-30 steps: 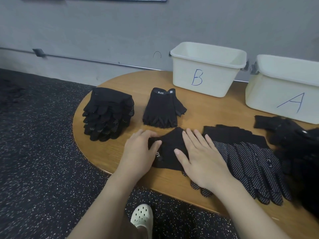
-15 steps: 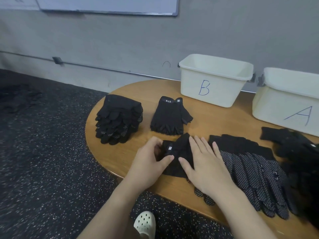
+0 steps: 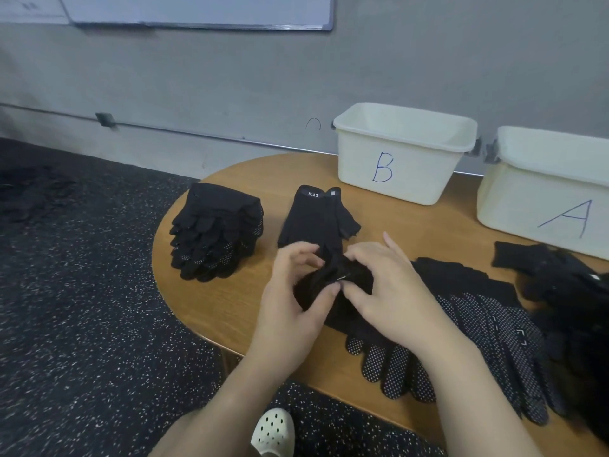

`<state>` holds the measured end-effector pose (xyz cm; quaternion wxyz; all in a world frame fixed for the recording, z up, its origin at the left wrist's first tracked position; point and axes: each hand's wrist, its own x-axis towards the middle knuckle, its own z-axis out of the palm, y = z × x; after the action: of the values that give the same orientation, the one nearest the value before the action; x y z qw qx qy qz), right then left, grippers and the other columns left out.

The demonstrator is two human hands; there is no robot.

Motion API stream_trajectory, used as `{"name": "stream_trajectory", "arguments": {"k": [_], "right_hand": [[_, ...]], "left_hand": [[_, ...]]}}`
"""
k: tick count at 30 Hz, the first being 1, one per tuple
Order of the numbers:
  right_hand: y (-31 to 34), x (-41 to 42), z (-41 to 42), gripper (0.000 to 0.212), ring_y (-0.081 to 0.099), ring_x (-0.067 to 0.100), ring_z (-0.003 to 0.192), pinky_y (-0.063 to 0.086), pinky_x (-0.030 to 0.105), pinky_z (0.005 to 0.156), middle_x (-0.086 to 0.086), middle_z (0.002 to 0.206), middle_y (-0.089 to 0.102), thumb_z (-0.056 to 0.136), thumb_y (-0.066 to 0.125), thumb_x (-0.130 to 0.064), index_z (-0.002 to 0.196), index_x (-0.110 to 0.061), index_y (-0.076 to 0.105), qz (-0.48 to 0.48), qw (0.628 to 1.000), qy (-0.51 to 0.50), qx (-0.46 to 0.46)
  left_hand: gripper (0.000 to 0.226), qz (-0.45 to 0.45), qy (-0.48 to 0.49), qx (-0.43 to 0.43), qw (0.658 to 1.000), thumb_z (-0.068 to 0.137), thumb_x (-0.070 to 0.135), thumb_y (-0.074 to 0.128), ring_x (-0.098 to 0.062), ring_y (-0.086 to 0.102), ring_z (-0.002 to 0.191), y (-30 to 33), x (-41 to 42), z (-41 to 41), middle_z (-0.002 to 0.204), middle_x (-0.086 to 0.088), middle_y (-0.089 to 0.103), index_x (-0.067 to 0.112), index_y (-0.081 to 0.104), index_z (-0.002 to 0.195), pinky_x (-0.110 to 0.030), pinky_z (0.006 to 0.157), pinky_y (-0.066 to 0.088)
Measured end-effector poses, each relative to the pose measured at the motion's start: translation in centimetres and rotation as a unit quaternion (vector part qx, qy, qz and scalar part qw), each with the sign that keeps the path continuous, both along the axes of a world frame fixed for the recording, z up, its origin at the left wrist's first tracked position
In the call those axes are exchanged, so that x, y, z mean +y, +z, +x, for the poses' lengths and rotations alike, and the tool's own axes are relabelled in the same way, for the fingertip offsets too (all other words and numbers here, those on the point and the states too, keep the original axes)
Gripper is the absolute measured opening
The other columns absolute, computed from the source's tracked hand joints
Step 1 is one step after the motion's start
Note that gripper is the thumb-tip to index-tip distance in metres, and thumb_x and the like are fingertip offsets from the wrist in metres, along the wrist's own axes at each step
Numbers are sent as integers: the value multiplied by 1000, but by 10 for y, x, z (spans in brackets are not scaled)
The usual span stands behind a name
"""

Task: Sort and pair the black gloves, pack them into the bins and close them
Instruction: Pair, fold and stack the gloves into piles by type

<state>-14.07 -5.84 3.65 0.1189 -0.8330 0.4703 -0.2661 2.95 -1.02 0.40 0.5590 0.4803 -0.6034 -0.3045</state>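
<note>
- Left of centre, a tall stack of black dotted-palm knit gloves (image 3: 216,230) stands sorted, apparently awaiting packing.
- At centre, the left hand (image 3: 290,305) and right hand (image 3: 385,291) each pinch a bunched black fingerless glove (image 3: 333,285), probably pairing it with the flat fingerless pair (image 3: 316,219) just behind.
- Upper right, open white plastic bins B (image 3: 400,153) and A (image 3: 543,189) look unfilled; no lids are visible.

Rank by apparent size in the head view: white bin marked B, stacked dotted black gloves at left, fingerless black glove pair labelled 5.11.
1. White bin marked B.
2. Stacked dotted black gloves.
3. Fingerless black glove pair labelled 5.11, partly hidden by the hands, so unsure.
</note>
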Motion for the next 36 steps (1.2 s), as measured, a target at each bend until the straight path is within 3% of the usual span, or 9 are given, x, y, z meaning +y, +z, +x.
{"name": "stream_trajectory", "arguments": {"k": [3, 5, 7, 11, 17, 21, 24, 29, 36], "right_hand": [[7, 1, 0, 5, 61, 1, 104, 25, 17, 119, -17, 92, 67, 93, 67, -36, 95, -33, 63, 16, 994, -8, -109], [12, 4, 1, 11, 65, 1, 89, 48, 10, 86, -15, 85, 69, 92, 71, -36, 88, -35, 61, 45, 976, -17, -212], [15, 5, 3, 9, 68, 2, 87, 56, 21, 71, -17, 90, 72, 92, 73, -35, 92, -34, 65, 69, 959, -24, -272], [17, 2, 9, 10, 72, 3, 89, 61, 26, 76, -16, 93, 76, 90, 77, -26, 95, -26, 68, 125, 931, -30, -343], [15, -9, 3, 11, 77, 18, 97, 63, 29, 80, 1, 102, 80, 92, 74, -31, 102, -28, 78, 282, 861, 0, -423], [18, -25, 12, 13, 77, 27, 96, 64, 40, 81, 10, 100, 79, 96, 70, -24, 100, -14, 76, 236, 844, -55, -479], [26, -43, 21, 11, 77, 23, 96, 62, 28, 73, 8, 101, 80, 98, 69, -19, 105, -13, 75, 212, 827, -67, -516], [32, -73, 35, 10, 78, 18, 91, 58, 20, 65, 4, 97, 80, 99, 66, -13, 104, -12, 75, 228, 857, -77, -456], [35, -115, 48, 11, 77, 14, 82, 57, 20, 60, 0, 89, 80, 98, 69, -17, 93, -10, 76, 201, 884, -144, -398]], "left_hand": [[56, 57, -2, 125, 991, 86, 30, 78, -4, 66, 114, 6, -2, 4, 118, 14, 71, 27, 55, 137, -14, 89, 53], [43, 88, -34, 168, 981, 90, 35, 74, -8, 68, 116, 7, -5, 7, 121, 11, 73, 25, 66, 131, -16, 91, 53], [27, 93, -56, 169, 980, 98, 36, 67, -13, 69, 118, 7, -8, 9, 123, 5, 74, 28, 72, 124, -26, 96, 56], [19, 72, -28, 165, 983, 104, 28, 60, -20, 71, 113, 5, -15, 3, 116, -1, 76, 26, 74, 115, -43, 96, 58], [16, 33, -10, 122, 992, 105, 26, 58, -15, 72, 104, 4, -29, 11, 107, 3, 76, 22, 73, 110, -33, 86, 61], [14, 86, 3, 171, 982, 102, 27, 63, -13, 74, 98, 6, -34, 12, 106, 7, 77, 23, 73, 111, -27, 70, 62], [8, 113, 29, 197, 973, 100, 28, 67, -20, 76, 82, 2, -38, 12, 100, 8, 76, 26, 72, 106, -31, 54, 59], [6, 106, 108, 198, 968, 102, 29, 63, -16, 74, 71, -2, -58, 18, 92, 14, 73, 29, 68, 105, -25, 53, 57], [12, 128, 189, 274, 934, 100, 17, 66, -11, 73, 76, -6, -90, 20, 93, 6, 72, 29, 66, 102, -21, 58, 56]]}}
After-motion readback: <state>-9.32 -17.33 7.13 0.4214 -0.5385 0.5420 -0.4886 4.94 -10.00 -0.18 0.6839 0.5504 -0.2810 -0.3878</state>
